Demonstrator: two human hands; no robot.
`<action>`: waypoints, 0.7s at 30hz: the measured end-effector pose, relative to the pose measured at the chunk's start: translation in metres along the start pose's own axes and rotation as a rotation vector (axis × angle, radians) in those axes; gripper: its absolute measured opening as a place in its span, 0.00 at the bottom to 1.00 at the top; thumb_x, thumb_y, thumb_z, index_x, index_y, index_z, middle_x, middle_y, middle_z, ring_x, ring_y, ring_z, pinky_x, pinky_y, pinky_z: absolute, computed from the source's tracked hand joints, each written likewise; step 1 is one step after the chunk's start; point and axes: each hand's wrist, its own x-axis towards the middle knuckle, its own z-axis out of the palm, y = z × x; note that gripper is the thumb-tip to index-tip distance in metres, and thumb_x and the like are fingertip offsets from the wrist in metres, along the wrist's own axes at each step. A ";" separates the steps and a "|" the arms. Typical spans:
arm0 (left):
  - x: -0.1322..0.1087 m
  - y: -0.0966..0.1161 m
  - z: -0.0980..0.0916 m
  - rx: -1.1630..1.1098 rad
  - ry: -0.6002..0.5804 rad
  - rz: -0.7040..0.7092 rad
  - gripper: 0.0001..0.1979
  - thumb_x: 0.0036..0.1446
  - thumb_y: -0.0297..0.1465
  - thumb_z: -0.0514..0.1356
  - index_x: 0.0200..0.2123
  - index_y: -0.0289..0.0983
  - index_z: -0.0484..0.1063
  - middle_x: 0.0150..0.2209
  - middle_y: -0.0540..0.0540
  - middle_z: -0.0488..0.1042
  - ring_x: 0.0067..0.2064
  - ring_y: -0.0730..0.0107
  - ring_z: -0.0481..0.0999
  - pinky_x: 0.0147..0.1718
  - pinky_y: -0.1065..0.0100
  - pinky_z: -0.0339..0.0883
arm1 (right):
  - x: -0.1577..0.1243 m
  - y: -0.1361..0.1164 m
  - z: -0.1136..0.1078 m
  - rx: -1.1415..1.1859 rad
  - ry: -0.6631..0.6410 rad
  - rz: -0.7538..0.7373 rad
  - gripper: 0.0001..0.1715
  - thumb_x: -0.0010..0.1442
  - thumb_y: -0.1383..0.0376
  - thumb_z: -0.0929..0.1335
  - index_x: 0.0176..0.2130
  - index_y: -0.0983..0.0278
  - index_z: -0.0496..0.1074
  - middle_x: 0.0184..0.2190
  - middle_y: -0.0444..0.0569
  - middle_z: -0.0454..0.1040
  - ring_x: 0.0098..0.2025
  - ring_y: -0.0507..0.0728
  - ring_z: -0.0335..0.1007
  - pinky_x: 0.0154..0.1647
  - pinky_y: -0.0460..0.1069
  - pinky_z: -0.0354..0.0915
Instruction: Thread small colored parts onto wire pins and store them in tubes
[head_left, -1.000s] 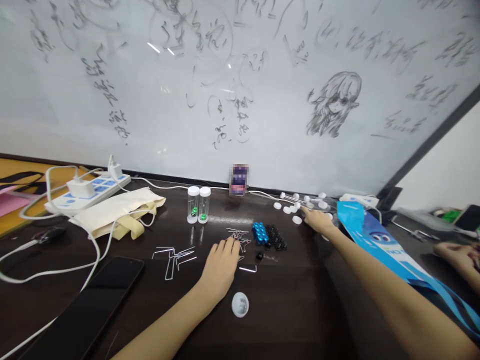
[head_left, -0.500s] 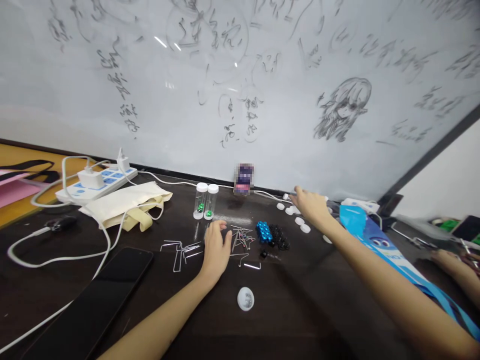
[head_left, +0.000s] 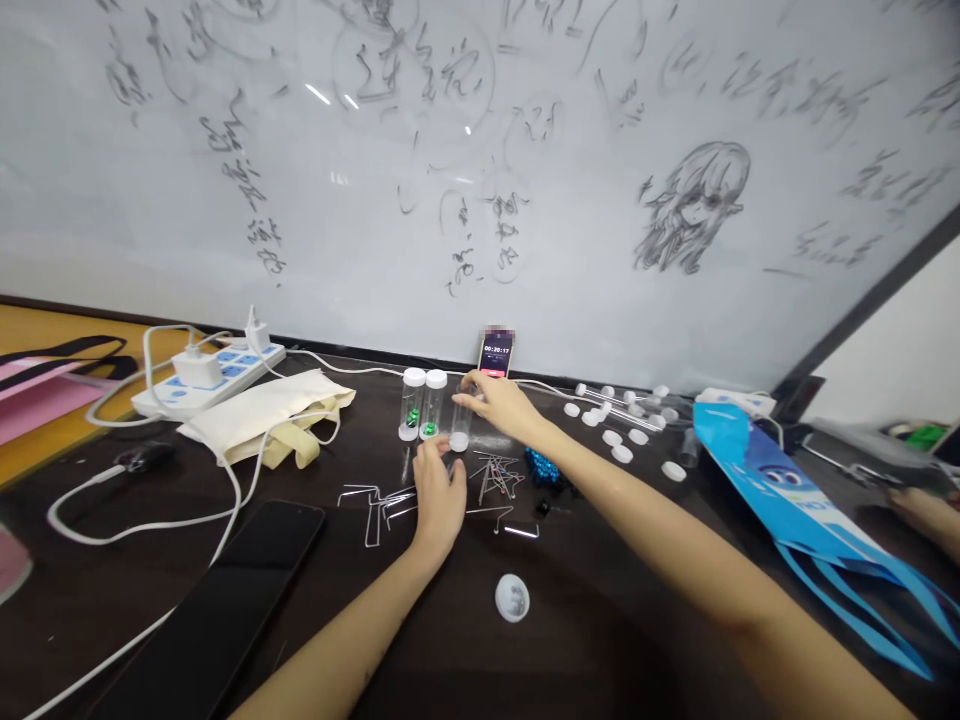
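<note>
Right hand (head_left: 501, 403) on tube (head_left: 460, 427); green-beaded tubes (head_left: 433, 408) alongside

My left forearm (head_left: 337, 630) slants up from the bottom edge to the left grip (head_left: 439, 495), fingers (head_left: 427, 458) bent and pointing forward, thumb (head_left: 458, 480) standing apart. I have my right forearm (head_left: 660, 530) running diagonally from the lower right to the right grip (head_left: 501, 402), which sits farther forward, its fingers (head_left: 477, 380) pointing left and curled into a pinch.
</note>
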 end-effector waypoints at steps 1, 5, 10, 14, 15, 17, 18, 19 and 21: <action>0.000 0.000 0.000 -0.003 0.003 -0.005 0.14 0.53 0.20 0.54 0.42 0.40 0.61 0.42 0.45 0.66 0.47 0.59 0.67 0.50 0.53 0.60 | 0.000 0.000 -0.002 0.011 -0.007 -0.008 0.17 0.62 0.52 0.66 0.45 0.61 0.70 0.29 0.47 0.76 0.30 0.56 0.71 0.30 0.47 0.59; 0.002 0.000 -0.001 -0.009 0.007 -0.029 0.14 0.53 0.19 0.54 0.41 0.41 0.61 0.42 0.45 0.66 0.48 0.58 0.66 0.51 0.53 0.59 | -0.003 0.008 -0.019 0.084 0.025 -0.002 0.19 0.62 0.54 0.66 0.48 0.62 0.69 0.28 0.48 0.75 0.29 0.56 0.70 0.31 0.48 0.59; 0.003 0.001 -0.002 -0.017 0.007 -0.049 0.14 0.53 0.19 0.53 0.41 0.41 0.61 0.42 0.45 0.66 0.49 0.59 0.65 0.52 0.53 0.58 | -0.009 0.043 -0.018 0.205 0.163 0.067 0.16 0.67 0.59 0.59 0.43 0.65 0.70 0.31 0.49 0.74 0.33 0.56 0.69 0.36 0.49 0.61; 0.005 0.001 -0.003 -0.026 0.022 -0.063 0.14 0.53 0.18 0.52 0.40 0.41 0.60 0.42 0.45 0.65 0.49 0.59 0.65 0.52 0.52 0.58 | -0.016 0.067 0.018 0.239 0.054 0.082 0.10 0.62 0.65 0.64 0.33 0.67 0.73 0.30 0.47 0.73 0.30 0.54 0.70 0.34 0.47 0.63; 0.005 0.001 -0.003 -0.027 0.024 -0.064 0.15 0.52 0.18 0.53 0.40 0.41 0.61 0.42 0.45 0.65 0.49 0.58 0.65 0.52 0.52 0.58 | -0.019 0.071 0.027 0.241 0.034 0.080 0.08 0.60 0.66 0.66 0.32 0.66 0.73 0.31 0.47 0.72 0.32 0.54 0.70 0.35 0.47 0.64; 0.005 0.001 -0.003 -0.029 0.023 -0.055 0.16 0.51 0.18 0.53 0.40 0.41 0.61 0.42 0.46 0.65 0.49 0.58 0.66 0.52 0.52 0.58 | -0.024 0.074 0.042 0.243 0.002 0.072 0.02 0.56 0.69 0.69 0.31 0.65 0.75 0.33 0.47 0.72 0.37 0.55 0.70 0.40 0.48 0.64; 0.005 0.002 -0.003 -0.030 0.022 -0.046 0.16 0.51 0.17 0.53 0.41 0.41 0.61 0.42 0.46 0.65 0.49 0.58 0.66 0.52 0.52 0.58 | -0.026 0.075 0.046 0.243 -0.010 0.072 0.02 0.55 0.70 0.70 0.31 0.65 0.75 0.34 0.47 0.72 0.37 0.55 0.70 0.42 0.49 0.63; 0.004 0.003 -0.004 -0.031 0.020 -0.035 0.17 0.50 0.17 0.53 0.41 0.41 0.61 0.42 0.46 0.65 0.49 0.59 0.66 0.52 0.52 0.58 | -0.029 0.074 0.049 0.243 -0.018 0.073 0.04 0.54 0.72 0.70 0.32 0.65 0.75 0.34 0.47 0.72 0.38 0.55 0.70 0.43 0.50 0.63; 0.004 0.004 -0.004 -0.034 0.021 -0.016 0.17 0.50 0.17 0.53 0.41 0.41 0.61 0.43 0.46 0.65 0.50 0.59 0.65 0.52 0.52 0.58 | -0.034 0.070 0.048 0.244 -0.012 0.075 0.10 0.53 0.76 0.69 0.36 0.65 0.75 0.37 0.49 0.72 0.42 0.58 0.69 0.47 0.53 0.61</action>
